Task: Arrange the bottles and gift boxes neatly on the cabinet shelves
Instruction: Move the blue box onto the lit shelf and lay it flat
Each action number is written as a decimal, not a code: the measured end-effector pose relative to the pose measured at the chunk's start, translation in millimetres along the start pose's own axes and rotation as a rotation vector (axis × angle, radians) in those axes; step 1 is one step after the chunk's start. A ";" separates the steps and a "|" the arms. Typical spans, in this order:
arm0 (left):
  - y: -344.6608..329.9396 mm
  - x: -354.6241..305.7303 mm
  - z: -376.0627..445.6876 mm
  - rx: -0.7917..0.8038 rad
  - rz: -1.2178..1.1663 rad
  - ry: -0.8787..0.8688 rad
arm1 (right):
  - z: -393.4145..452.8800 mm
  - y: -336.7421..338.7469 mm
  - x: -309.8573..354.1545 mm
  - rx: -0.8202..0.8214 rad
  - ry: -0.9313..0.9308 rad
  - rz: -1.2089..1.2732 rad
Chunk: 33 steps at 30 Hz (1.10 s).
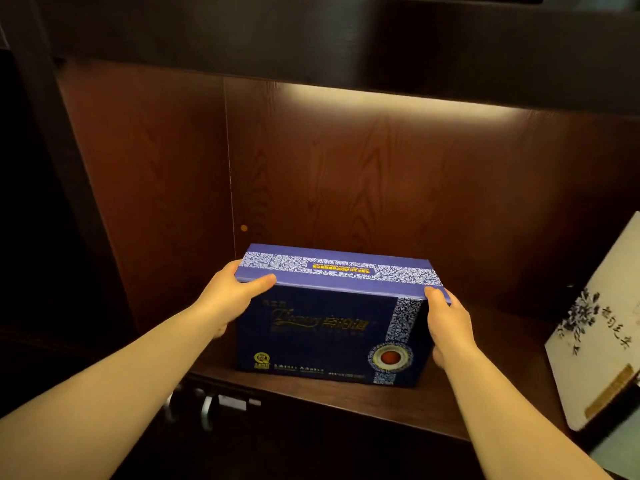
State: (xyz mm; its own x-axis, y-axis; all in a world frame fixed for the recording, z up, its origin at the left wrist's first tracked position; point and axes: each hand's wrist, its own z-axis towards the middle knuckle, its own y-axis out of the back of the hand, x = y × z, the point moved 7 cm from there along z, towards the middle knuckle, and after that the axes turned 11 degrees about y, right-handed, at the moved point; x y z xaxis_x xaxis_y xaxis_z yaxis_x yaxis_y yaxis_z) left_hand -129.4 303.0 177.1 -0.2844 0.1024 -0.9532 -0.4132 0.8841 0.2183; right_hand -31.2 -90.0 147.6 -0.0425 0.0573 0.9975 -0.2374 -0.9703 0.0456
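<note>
A dark blue gift box (322, 334) with gold lettering and white floral bands stands on the wooden cabinet shelf (381, 403), close to the left wall of the compartment. My left hand (230, 299) grips its upper left corner, thumb on the lid's front edge. My right hand (446, 323) clasps the right side, thumb at the lid's front right corner. A white gift box (595, 341) with black ink flowers and a gold label leans at the far right of the shelf.
The compartment has a wood-grain back panel (381, 174) lit by a strip under the shelf above. A side panel (149, 174) closes it on the left. Metal handles (207, 407) show below the shelf's front edge.
</note>
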 end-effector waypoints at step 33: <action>2.2 24.2 14.7 0.075 -0.106 0.068 | -44.7 14.2 -0.2 -0.018 0.079 0.070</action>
State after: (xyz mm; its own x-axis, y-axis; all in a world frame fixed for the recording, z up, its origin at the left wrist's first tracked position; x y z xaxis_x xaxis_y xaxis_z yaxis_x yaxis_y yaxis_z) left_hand -124.5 314.1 151.5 -0.3019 -0.0226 -0.9531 -0.3791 0.9201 0.0983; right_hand -77.9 -93.3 145.6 -0.1358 0.0082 0.9907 -0.2481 -0.9684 -0.0260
